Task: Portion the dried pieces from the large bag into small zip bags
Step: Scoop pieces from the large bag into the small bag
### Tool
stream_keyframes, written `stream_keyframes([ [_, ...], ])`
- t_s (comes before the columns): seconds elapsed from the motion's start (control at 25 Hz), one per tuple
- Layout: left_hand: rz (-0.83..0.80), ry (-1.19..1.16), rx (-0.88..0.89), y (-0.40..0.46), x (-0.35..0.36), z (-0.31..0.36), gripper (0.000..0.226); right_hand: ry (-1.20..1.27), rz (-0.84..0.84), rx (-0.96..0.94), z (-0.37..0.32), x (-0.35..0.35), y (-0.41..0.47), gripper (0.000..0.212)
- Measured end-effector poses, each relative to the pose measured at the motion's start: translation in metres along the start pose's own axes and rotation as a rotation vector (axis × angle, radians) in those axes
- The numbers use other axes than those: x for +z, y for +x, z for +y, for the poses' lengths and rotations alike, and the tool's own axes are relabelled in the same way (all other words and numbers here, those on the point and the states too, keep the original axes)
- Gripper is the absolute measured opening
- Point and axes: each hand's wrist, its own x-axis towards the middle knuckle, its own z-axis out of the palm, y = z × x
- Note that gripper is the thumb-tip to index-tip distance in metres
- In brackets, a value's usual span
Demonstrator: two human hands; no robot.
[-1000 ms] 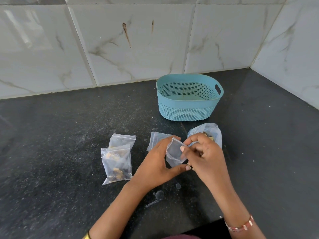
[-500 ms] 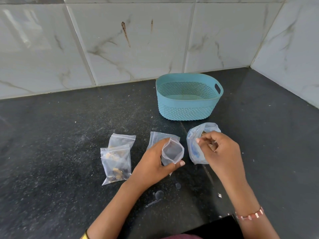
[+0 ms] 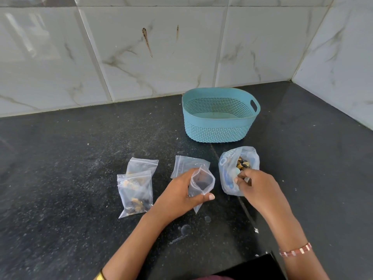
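The left hand (image 3: 177,196) curls around a small zip bag (image 3: 201,182), thumb across its front and fingers behind, holding it upright with the mouth gaping open. Just to its right, the right hand (image 3: 260,188) reaches palm-down into the large bag (image 3: 228,168), fingertips pinched together at the dried pieces (image 3: 243,164); whether any piece is gripped cannot be told. Left of the left hand, a filled zip bag (image 3: 135,194) lies flat on the worktop (image 3: 60,178).
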Motion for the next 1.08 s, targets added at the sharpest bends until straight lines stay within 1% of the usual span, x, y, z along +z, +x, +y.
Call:
stream_keyframes([
  [0.16,0.0,-0.028,-0.001,-0.001,0.001,-0.001,0.053,0.021,-0.217,0.011,0.006,-0.016,-0.002,0.038],
  [0.24,-0.001,-0.042,0.0,0.0,0.001,0.0,0.048,0.042,-0.24,0.01,0.006,-0.017,-0.002,0.038],
  [0.32,-0.007,-0.055,-0.01,0.0,0.001,0.003,0.038,0.051,-0.184,0.03,0.006,-0.015,-0.001,0.038],
  [0.4,-0.01,-0.068,-0.022,0.001,0.001,0.004,0.029,0.017,-0.07,0.046,0.004,-0.01,0.0,0.037],
  [0.6,-0.017,-0.093,-0.002,0.003,0.005,0.004,0.029,-0.106,0.202,0.002,0.0,0.001,-0.003,0.027],
  [0.68,-0.023,-0.134,-0.004,0.004,0.006,0.004,0.029,-0.143,0.322,-0.043,0.0,0.003,-0.002,0.019],
  [0.76,-0.035,-0.213,-0.007,0.004,0.007,0.004,0.03,-0.203,0.41,-0.126,0.003,0.004,-0.002,0.008],
  [0.8,-0.045,-0.271,-0.012,0.005,0.008,0.005,0.029,-0.25,0.423,-0.157,0.004,0.005,0.0,0.006],
  [0.84,-0.06,-0.33,-0.017,0.005,0.009,0.008,0.026,-0.302,0.38,-0.17,0.005,0.007,0.001,0.006],
  [0.88,-0.083,-0.38,-0.027,0.005,0.011,0.01,0.024,-0.334,0.3,-0.161,0.004,0.009,0.002,0.009],
  [0.92,-0.106,-0.426,-0.039,0.005,0.013,0.013,0.023,-0.333,0.23,-0.152,0.004,0.01,0.001,0.015],
  [1.0,-0.142,-0.502,-0.049,0.004,0.019,0.016,0.023,-0.286,0.213,-0.155,0.004,0.008,-0.002,0.02],
  [1.08,-0.157,-0.559,-0.068,0.005,0.025,0.016,0.041,-0.257,0.256,-0.136,0.004,0.003,-0.004,0.02],
])
